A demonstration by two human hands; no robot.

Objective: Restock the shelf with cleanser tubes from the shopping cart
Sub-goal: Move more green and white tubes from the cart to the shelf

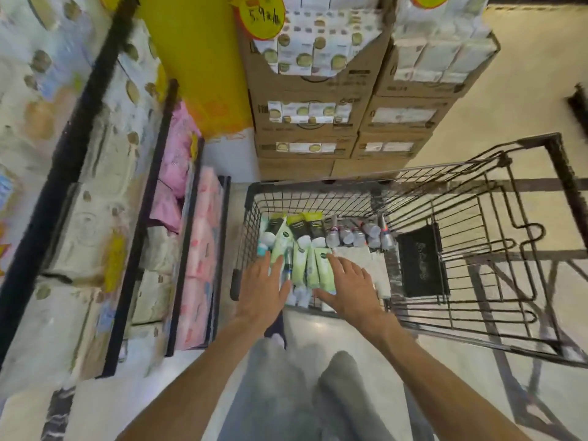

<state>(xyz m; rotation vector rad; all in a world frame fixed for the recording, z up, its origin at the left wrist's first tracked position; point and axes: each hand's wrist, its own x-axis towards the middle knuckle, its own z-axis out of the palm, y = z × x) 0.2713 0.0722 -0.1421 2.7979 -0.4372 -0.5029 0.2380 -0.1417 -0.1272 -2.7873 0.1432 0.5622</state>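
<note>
1. The pale green cleanser tubes [313, 272] lie in the shopping cart [251, 224], between my left hand [262, 292] and right hand [348, 286].
2. Both grips are wide, holding nothing.
3. I judge the tubes light, soft and slippery; I would take them at mid-body.

Both hands, left [265, 283] and right [346, 283], spread over green tubes [313, 268] in the cart [251, 224].

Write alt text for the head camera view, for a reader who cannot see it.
Two bare hands, left hand and right hand, reach open into a wire shopping cart over pale green cleanser tubes. Dark tubes and small silver bottles lie behind them; a stocked shelf stands to the left.
</note>
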